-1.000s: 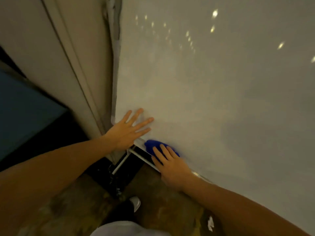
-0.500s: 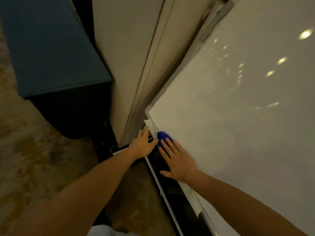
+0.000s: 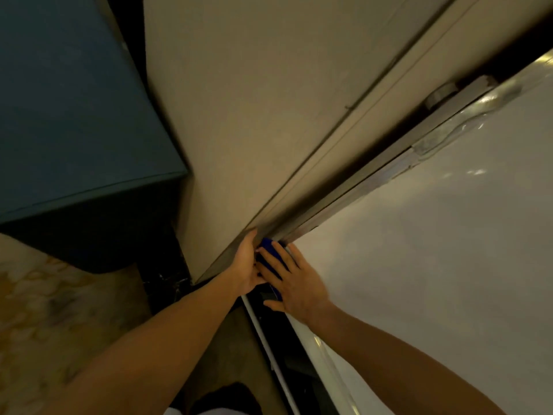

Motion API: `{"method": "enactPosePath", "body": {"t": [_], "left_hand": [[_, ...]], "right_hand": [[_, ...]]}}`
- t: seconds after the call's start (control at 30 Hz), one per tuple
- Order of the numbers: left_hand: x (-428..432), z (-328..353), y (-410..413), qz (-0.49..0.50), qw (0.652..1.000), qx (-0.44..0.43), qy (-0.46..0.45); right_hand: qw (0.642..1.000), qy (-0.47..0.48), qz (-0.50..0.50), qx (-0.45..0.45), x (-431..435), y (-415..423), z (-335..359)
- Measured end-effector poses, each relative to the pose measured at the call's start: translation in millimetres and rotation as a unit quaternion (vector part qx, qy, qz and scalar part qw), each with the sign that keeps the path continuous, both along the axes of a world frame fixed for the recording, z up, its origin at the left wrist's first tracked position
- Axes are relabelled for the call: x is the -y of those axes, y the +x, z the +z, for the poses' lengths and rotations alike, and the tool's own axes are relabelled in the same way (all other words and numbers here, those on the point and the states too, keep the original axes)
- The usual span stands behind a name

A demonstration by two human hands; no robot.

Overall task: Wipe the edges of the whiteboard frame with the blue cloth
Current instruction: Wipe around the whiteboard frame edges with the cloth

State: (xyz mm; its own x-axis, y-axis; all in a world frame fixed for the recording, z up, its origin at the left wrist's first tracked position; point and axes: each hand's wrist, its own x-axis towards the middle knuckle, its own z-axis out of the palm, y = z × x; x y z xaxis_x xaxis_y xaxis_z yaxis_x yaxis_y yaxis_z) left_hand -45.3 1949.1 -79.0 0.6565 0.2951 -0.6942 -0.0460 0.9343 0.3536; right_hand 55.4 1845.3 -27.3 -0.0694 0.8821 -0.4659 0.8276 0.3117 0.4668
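The whiteboard [image 3: 434, 250] fills the right side, its metal frame edge [image 3: 359, 187] running diagonally up to the right. The blue cloth [image 3: 269, 253] sits at the board's lower left corner, mostly covered by my fingers. My right hand [image 3: 294, 283] lies flat over the cloth, pressing it against the frame corner. My left hand [image 3: 247, 265] grips the frame's outer side right beside the cloth, touching my right fingers.
A beige wall panel [image 3: 254, 100] stands directly behind the frame. A dark blue cabinet [image 3: 74, 115] sits at the left. The board's white stand rail [image 3: 269, 348] and patterned carpet [image 3: 36, 324] lie below. My shoe [image 3: 227, 396] shows at the bottom.
My view swung left and closer to the corner. My left hand left the board face and moved onto the frame's outer side; my right hand slid the cloth up to the corner.
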Motion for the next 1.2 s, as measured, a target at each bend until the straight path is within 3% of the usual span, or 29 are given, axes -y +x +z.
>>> {"method": "enactPosePath", "body": {"t": [0.3, 0.5, 0.63, 0.77, 0.97, 1.13, 1.2], "left_hand": [[17.6, -12.3, 2.0, 0.049, 0.985, 0.115, -0.117], [33.6, 2.3, -59.1, 0.07, 0.982, 0.101, -0.146], [25.3, 10.0, -88.6, 0.068, 0.983, 0.112, -0.129], [27.4, 36.2, -109.9, 0.047, 0.989, 0.098, -0.102], [35.6, 39.4, -109.2, 0.026, 0.996, 0.079, -0.04], [34.1, 21.7, -107.7, 0.033, 0.998, 0.037, -0.041], [31.3, 20.0, -110.3, 0.017, 0.997, 0.057, -0.043]], "right_hand": [[0.996, 0.031, -0.037, 0.069, 4.7, -5.9, 20.4], [0.998, 0.025, -0.061, 0.001, 19.0, -66.6, 41.3], [0.995, 0.056, -0.077, -0.011, 5.2, -91.2, 38.2], [0.994, 0.068, -0.07, 0.04, 3.5, -110.4, 52.4], [0.97, 0.206, -0.117, 0.048, -8.0, -117.0, 60.9], [0.992, 0.111, -0.054, -0.025, 13.5, -137.6, 27.4], [0.994, 0.1, -0.037, -0.007, 9.4, -127.8, 31.5]]}}
